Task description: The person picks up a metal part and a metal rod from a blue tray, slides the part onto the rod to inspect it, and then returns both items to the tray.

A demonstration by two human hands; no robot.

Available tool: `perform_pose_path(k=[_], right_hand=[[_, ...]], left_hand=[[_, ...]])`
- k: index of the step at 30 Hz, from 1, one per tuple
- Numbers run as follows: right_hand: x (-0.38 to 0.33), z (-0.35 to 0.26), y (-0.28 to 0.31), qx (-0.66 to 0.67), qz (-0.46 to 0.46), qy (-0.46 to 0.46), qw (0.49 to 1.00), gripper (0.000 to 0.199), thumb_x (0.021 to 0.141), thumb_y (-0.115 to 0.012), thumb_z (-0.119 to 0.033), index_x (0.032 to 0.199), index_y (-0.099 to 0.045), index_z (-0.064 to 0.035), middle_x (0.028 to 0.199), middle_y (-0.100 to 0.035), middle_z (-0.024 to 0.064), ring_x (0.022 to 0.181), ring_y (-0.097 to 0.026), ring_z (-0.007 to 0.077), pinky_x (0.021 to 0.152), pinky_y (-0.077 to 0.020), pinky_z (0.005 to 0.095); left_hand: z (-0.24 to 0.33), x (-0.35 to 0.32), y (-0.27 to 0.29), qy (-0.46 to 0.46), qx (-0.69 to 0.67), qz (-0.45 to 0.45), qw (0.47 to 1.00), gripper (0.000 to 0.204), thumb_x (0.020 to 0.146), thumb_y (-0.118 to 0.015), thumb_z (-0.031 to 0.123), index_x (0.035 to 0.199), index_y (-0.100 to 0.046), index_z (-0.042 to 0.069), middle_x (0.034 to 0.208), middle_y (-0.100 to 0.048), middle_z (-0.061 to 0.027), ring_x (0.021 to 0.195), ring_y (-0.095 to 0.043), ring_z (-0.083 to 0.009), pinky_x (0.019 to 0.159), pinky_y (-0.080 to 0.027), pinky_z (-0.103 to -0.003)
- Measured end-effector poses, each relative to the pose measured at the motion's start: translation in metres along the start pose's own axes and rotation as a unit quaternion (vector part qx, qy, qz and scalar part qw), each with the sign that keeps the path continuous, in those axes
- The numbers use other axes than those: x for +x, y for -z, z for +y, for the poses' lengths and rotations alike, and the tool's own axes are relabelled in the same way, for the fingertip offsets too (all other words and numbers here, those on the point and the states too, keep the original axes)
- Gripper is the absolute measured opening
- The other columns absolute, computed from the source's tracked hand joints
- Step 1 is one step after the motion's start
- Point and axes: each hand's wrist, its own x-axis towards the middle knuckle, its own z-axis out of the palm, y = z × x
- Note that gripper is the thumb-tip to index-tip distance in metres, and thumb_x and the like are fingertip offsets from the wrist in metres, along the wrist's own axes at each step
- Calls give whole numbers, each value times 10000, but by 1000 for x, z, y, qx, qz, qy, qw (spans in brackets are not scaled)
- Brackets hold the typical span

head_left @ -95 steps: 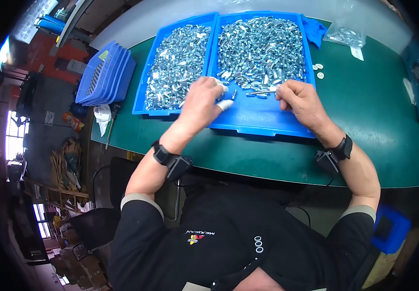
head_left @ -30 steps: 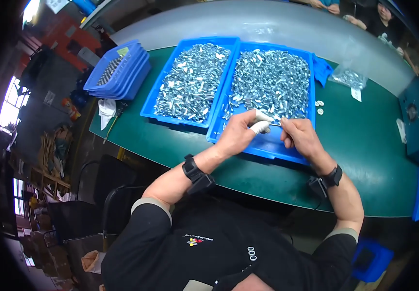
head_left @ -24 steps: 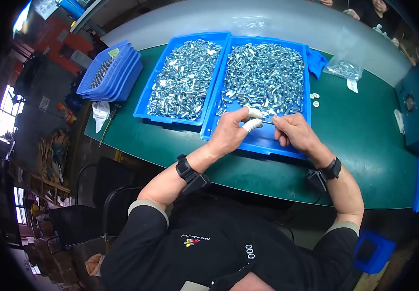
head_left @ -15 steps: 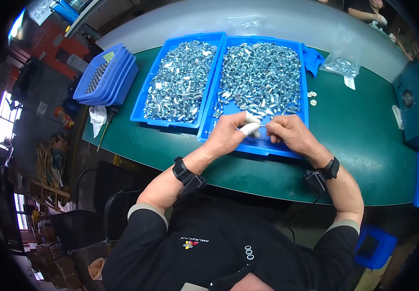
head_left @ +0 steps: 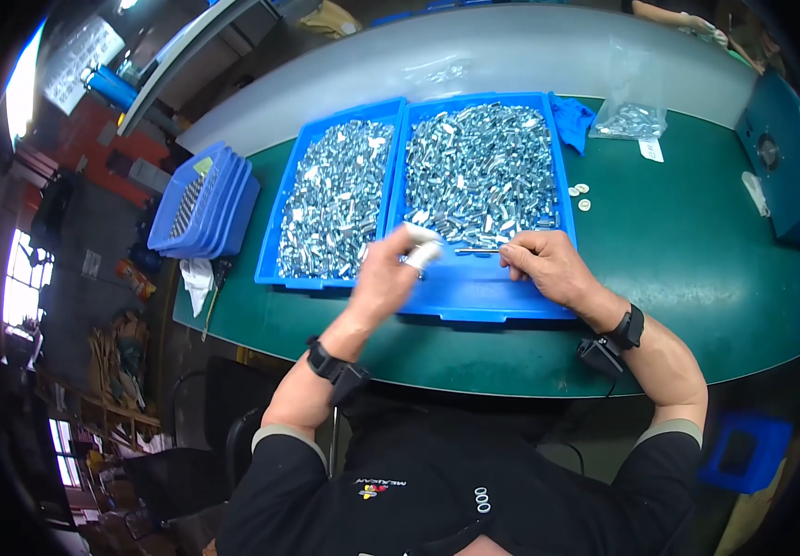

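Crosswise, a metal rod [head_left: 478, 250] points left, pinched by the right hand [head_left: 548, 266]; whether the left hand [head_left: 392, 271] holds anything is unclear

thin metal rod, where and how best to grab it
The thin metal rod is probably best pinched at its free left end, coming from the left: the right hand covers its other end, and it sticks out sideways over the right tray.

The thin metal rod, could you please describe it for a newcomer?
On the green table, find the right-hand blue tray. Above its near part, the right hand holds the thin metal rod, pointing left and longer than the loose metal pieces behind.
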Motion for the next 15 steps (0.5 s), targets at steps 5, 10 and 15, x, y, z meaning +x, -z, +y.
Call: perform_pose_path(k=[5, 10, 15], right_hand=[[-2, 1, 0, 31, 18, -4, 999, 309, 1016, -619, -245, 860, -716, 3, 716, -659, 31, 655, -584, 83, 608, -452, 266], [1, -2, -1, 10, -2, -6, 1000, 310, 1013, -620, -239, 849, -715, 6, 708, -659, 28, 649, -586, 84, 609, -457, 267], [1, 1, -3, 19, 3, -8, 1000, 306, 1000, -632, -251, 858, -721, 5, 692, -675, 42, 635, -595, 92, 594, -458, 274]], left_hand=[[-4, 45, 56, -179, 363, 163, 900, 257, 853, -768, 76, 1101, -704, 60, 1051, -719, -122, 995, -677, -305, 890, -533, -395], [-23, 67, 1, -153, 318, -31, 935, 239, 865, -743, 136, 1097, -723, 80, 1027, -695, -115, 1017, -655, -339, 876, -531, -426], [-31, 63, -4, -123, 364, -58, 921, 225, 855, -724, 84, 1079, -714, 70, 984, -648, -114, 969, -640, -344, 833, -525, -436]])
